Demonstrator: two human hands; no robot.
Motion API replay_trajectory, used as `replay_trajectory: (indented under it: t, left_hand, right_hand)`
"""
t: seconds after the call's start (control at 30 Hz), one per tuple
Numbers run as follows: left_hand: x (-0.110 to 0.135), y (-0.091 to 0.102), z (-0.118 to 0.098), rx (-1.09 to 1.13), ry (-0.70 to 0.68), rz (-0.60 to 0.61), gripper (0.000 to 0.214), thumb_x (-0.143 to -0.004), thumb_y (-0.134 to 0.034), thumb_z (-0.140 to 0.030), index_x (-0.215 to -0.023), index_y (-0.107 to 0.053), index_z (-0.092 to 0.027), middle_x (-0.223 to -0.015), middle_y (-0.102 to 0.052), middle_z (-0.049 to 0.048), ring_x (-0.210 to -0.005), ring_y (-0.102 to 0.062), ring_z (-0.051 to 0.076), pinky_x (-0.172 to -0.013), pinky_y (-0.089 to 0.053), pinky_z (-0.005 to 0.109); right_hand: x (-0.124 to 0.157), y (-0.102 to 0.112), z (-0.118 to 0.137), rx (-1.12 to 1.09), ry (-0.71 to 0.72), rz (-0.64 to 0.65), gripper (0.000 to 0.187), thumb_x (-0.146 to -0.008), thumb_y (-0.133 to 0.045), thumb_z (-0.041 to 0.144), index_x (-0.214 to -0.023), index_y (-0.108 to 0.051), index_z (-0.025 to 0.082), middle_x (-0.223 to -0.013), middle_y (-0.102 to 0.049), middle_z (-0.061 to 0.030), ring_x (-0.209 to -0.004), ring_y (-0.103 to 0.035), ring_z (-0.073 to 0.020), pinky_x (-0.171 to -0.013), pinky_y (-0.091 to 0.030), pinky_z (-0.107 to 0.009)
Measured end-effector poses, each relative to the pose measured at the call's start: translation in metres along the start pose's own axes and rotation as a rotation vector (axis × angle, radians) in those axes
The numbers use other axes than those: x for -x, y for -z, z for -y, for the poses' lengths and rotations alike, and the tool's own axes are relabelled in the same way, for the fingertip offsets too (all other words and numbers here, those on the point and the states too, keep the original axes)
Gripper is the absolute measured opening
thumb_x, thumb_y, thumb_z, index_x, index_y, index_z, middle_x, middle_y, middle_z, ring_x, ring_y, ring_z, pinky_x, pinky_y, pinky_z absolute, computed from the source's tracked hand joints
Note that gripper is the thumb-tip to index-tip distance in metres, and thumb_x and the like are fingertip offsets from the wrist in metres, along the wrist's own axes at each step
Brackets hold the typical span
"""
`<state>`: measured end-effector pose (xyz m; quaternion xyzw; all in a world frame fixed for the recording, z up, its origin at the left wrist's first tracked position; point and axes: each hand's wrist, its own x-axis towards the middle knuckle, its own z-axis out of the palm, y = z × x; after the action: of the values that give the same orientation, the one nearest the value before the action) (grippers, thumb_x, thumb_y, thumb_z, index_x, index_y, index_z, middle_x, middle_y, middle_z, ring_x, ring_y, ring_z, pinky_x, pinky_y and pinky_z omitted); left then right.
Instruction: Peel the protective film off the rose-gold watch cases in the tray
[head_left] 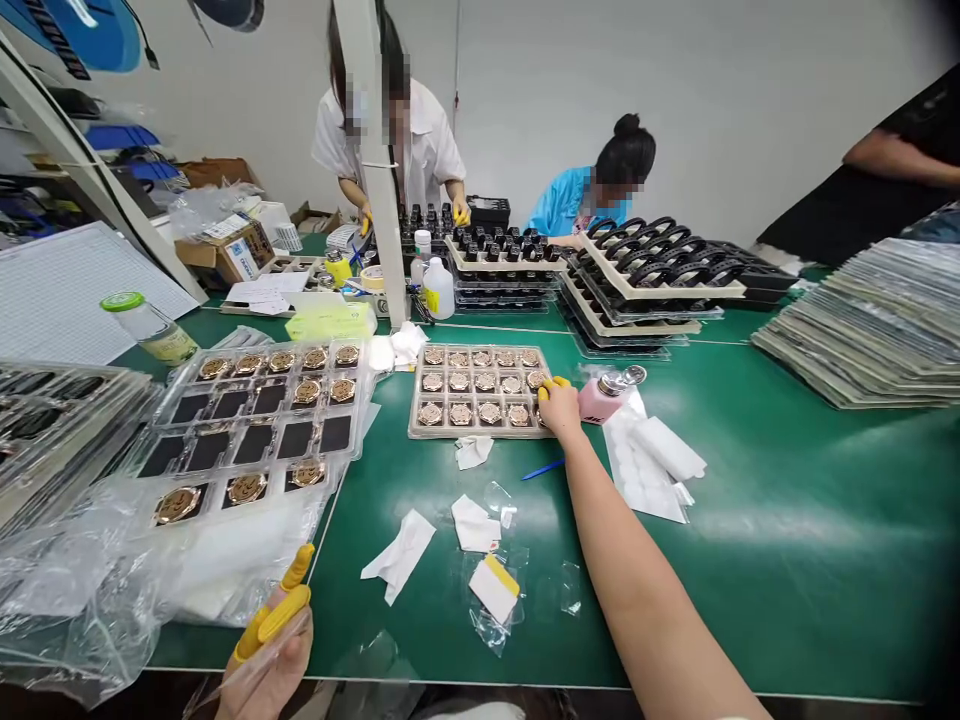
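Observation:
My right hand [560, 408], with yellow finger cots, reaches to the right end of a clear plastic tray [480, 434] holding rows of round rose-gold watch cases [490, 413]. Its fingers are closed at the watch case in the near right corner, which they partly hide. Low on the left, my left hand [274, 640] also wears yellow cots and pinches a piece of clear plastic film [259, 655]. Beside it lies a larger clear tray [255, 487], with watch cases in its far and near rows and bare black pads between.
A pink pump bottle [606, 395] stands right of the small tray, beside white paper sheets [649, 460]. A blue stick [542, 470], wipes [401, 555] and a white-yellow pad [495, 590] lie in front. Stacked trays [862, 330] are at right; co-workers [424, 130] work across the table.

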<state>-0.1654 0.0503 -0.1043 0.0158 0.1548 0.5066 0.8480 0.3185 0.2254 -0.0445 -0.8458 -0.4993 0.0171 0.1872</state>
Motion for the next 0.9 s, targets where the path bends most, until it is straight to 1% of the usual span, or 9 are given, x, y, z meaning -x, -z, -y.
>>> replay_trajectory:
  t: [0.17,0.3,0.4,0.47,0.53,0.6,0.63,0.77,0.9]
  left_hand:
    - [0.0,0.012,-0.004,-0.026,0.049,-0.072,0.045,-0.088,-0.039,-0.007,-0.124,-0.05,-0.032,-0.089,-0.073,0.0004,-0.085,-0.07,0.012,-0.071,-0.057,0.019]
    - [-0.003,0.014,-0.008,-0.081,0.044,-0.05,0.046,-0.084,-0.043,-0.005,-0.118,-0.056,-0.032,-0.095,-0.074,0.0008,-0.094,-0.069,0.015,-0.077,-0.057,0.024]
    - [-0.006,0.007,-0.005,-0.115,-0.028,-0.099,0.043,-0.089,-0.042,-0.012,-0.125,-0.052,-0.033,-0.09,-0.074,0.0031,-0.089,-0.07,0.017,-0.074,-0.058,0.023]
    - [-0.007,-0.007,0.001,-0.13,-0.091,-0.192,0.043,-0.092,-0.035,-0.013,-0.128,-0.05,-0.032,-0.084,-0.074,0.0045,-0.081,-0.072,0.017,-0.07,-0.059,0.024]
    - [-0.009,-0.027,0.009,-0.136,-0.143,-0.328,0.049,-0.093,-0.023,-0.009,-0.13,-0.048,-0.029,-0.074,-0.073,0.0051,-0.068,-0.072,0.016,-0.063,-0.06,0.024]
    - [-0.011,-0.048,0.017,-0.133,-0.183,-0.456,0.056,-0.093,-0.011,-0.006,-0.134,-0.044,-0.026,-0.062,-0.068,0.0034,-0.053,-0.069,0.014,-0.056,-0.06,0.025]
    - [-0.012,-0.058,0.02,-0.128,-0.193,-0.496,0.057,-0.093,-0.008,-0.006,-0.136,-0.041,-0.025,-0.056,-0.064,0.0017,-0.047,-0.066,0.013,-0.054,-0.06,0.025]
    - [-0.014,-0.078,0.027,-0.099,-0.19,-0.506,0.053,-0.095,-0.007,-0.01,-0.139,-0.035,-0.021,-0.047,-0.055,-0.0027,-0.039,-0.059,0.01,-0.053,-0.06,0.025]
    - [-0.012,-0.071,0.025,-0.065,-0.199,-0.432,0.052,-0.096,-0.006,-0.013,-0.14,-0.032,-0.021,-0.052,-0.059,-0.0014,-0.043,-0.061,0.01,-0.055,-0.06,0.025]
  right_hand:
    - [-0.002,-0.009,-0.005,-0.015,0.009,0.039,0.042,-0.088,-0.035,0.021,-0.123,-0.057,0.014,-0.129,-0.05,-0.0147,-0.116,-0.044,-0.026,-0.096,-0.036,-0.036]
    - [0.001,0.001,0.002,-0.026,0.021,0.04,0.039,-0.084,-0.04,0.018,-0.115,-0.062,0.013,-0.127,-0.051,-0.0166,-0.113,-0.046,-0.0287,-0.093,-0.038,-0.039]
    - [0.006,0.024,0.012,-0.051,0.067,-0.028,0.042,-0.085,-0.04,0.02,-0.122,-0.056,0.009,-0.129,-0.049,-0.0182,-0.118,-0.042,-0.0288,-0.096,-0.036,-0.041]
    - [0.011,0.049,0.017,-0.124,0.143,-0.174,0.043,-0.087,-0.037,0.023,-0.125,-0.052,0.009,-0.128,-0.05,-0.0174,-0.12,-0.04,-0.0273,-0.1,-0.033,-0.041]
    - [0.02,0.076,0.019,-0.249,0.226,-0.373,0.04,-0.087,-0.036,0.025,-0.119,-0.057,0.012,-0.12,-0.056,-0.0153,-0.116,-0.044,-0.0264,-0.1,-0.034,-0.043]
    - [0.032,0.102,0.017,-0.376,0.251,-0.533,0.036,-0.086,-0.038,0.027,-0.111,-0.062,0.015,-0.11,-0.061,-0.0133,-0.108,-0.05,-0.0259,-0.096,-0.037,-0.045]
    - [0.039,0.113,0.015,-0.416,0.235,-0.567,0.035,-0.086,-0.039,0.028,-0.11,-0.063,0.016,-0.107,-0.062,-0.0123,-0.104,-0.052,-0.0253,-0.093,-0.04,-0.045]
    - [0.061,0.142,0.007,-0.502,0.145,-0.551,0.035,-0.085,-0.043,0.032,-0.108,-0.065,0.017,-0.1,-0.064,-0.0107,-0.09,-0.058,-0.0226,-0.084,-0.046,-0.041]
    - [0.07,0.153,0.0,-0.529,0.131,-0.534,0.036,-0.085,-0.044,0.035,-0.108,-0.065,0.017,-0.101,-0.065,-0.0111,-0.088,-0.06,-0.0219,-0.082,-0.047,-0.041]
